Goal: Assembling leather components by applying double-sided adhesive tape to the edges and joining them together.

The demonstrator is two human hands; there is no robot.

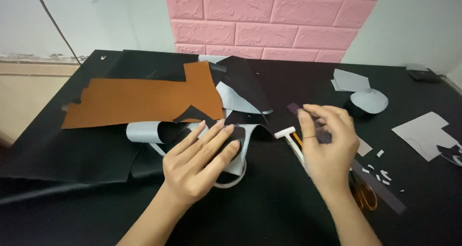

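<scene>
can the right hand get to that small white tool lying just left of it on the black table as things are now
Probably yes. The small white tool lies uncovered on the black table, right beside the right hand, with nothing between them. That hand's fingertips pinch something small, so it may not be free.

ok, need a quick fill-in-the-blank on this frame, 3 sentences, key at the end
1. The left hand lies flat on a ____ piece above the tape roll.
2. The big sheet at the left is ____ in colour.
3. The wall panel behind the table is ____ brick.

Missing words: black; brown; pink
</scene>
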